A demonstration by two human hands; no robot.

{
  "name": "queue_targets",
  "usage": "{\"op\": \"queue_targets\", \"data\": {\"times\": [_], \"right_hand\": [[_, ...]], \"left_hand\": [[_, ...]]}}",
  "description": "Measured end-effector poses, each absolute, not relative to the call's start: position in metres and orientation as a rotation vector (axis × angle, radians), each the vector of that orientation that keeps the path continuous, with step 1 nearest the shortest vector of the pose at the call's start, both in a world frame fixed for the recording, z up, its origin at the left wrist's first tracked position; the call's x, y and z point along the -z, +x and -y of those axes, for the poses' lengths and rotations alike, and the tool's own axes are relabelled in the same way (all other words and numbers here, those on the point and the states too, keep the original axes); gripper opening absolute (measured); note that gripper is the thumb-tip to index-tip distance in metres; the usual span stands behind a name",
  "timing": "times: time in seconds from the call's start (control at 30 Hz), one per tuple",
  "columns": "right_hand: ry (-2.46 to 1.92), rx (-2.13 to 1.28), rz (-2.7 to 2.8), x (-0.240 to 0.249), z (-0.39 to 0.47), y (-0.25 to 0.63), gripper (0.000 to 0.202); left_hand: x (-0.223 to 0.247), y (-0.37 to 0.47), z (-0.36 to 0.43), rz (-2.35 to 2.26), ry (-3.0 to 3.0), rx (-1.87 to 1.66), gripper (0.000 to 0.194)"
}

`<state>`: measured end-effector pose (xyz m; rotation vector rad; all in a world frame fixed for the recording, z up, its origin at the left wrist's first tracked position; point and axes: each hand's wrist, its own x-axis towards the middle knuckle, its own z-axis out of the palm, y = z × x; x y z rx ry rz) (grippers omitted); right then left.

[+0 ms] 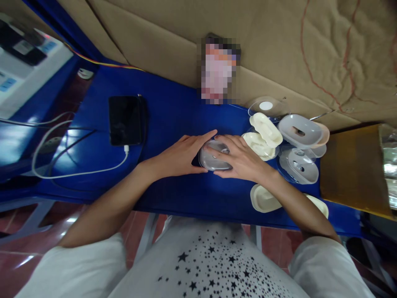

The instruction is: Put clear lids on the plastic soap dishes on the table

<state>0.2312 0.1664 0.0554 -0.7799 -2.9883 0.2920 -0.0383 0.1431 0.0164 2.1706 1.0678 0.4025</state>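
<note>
A small grey rounded container with a clear cover (214, 160) rests on the blue table in front of me, held between both hands. My left hand (186, 155) grips its left side, with the thumb and fingers curved around the edge. From the right, my right hand (238, 157) wraps over the top and right side, fingers spread across the cover. Parts of the container are hidden under the fingers. Close to the right hand lie cream-coloured plastic pieces (267, 130) and grey oval pieces (299, 130), some stacked.
A black device (124, 121) with a white cable lies at the left of the blue table (173, 194). A blurred-out phone (218, 70) leans at the back. At the right stand a cardboard box (350, 165) and more cream pieces (263, 198); a power strip (58, 54) is far left.
</note>
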Motion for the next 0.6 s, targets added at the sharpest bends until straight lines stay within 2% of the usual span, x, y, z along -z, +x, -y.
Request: {"op": "queue_targets", "data": {"times": [0.43,0.53,0.6], "right_hand": [[-0.802,-0.264,2.931,-0.04,-0.16,0.233,0.068],[-0.793,-0.38,2.895,-0.042,-0.162,0.239,0.073],[-0.854,-0.484,2.8,-0.047,-0.165,0.25,0.073]], "left_hand": [[-0.021,-0.035,-0.138,-1.016,2.256,-0.382,0.105],[-0.02,-0.031,-0.137,-1.0,2.253,-0.408,0.11],[-0.021,-0.032,-0.137,-1.013,2.232,-0.424,0.105]]}}
